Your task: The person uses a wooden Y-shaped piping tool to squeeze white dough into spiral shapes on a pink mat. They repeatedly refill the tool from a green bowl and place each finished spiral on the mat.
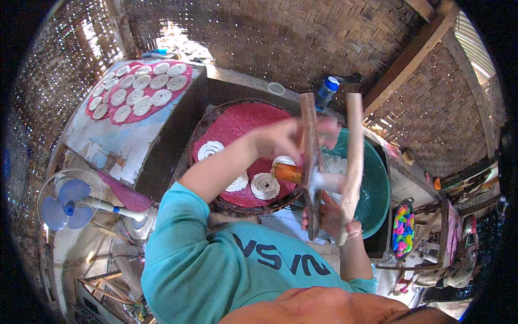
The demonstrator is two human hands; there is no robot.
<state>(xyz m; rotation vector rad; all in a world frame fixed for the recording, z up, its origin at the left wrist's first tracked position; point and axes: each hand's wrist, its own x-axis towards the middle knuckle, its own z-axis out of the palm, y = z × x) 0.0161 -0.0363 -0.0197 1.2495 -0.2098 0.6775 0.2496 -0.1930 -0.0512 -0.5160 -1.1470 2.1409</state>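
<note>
A wooden hand press (pixel 353 146) with two long bars stands tilted in front of me. A whitish cylinder joins the bars, and an orange-brown one juts out on the left side. My right hand (pixel 334 218) grips the lower part of the press. Smeared by motion, my left hand (pixel 294 137) is at the upper part of the left bar; its fingers are partly behind that bar. Below on the left, a round tray with a red sheet (pixel 243 121) bears several white coils of dough strands (pixel 265 186). White dough (pixel 335 162) lies in a green basin (pixel 375 200), partly hidden by the press.
More white coils (pixel 142 82) lie on red sheets atop a block (pixel 108 143) at the far left. A blue fan (pixel 70 202) stands left of me. Behind the basin is a blue-capped bottle (pixel 327 92). A colourful item (pixel 403 229) hangs at the right.
</note>
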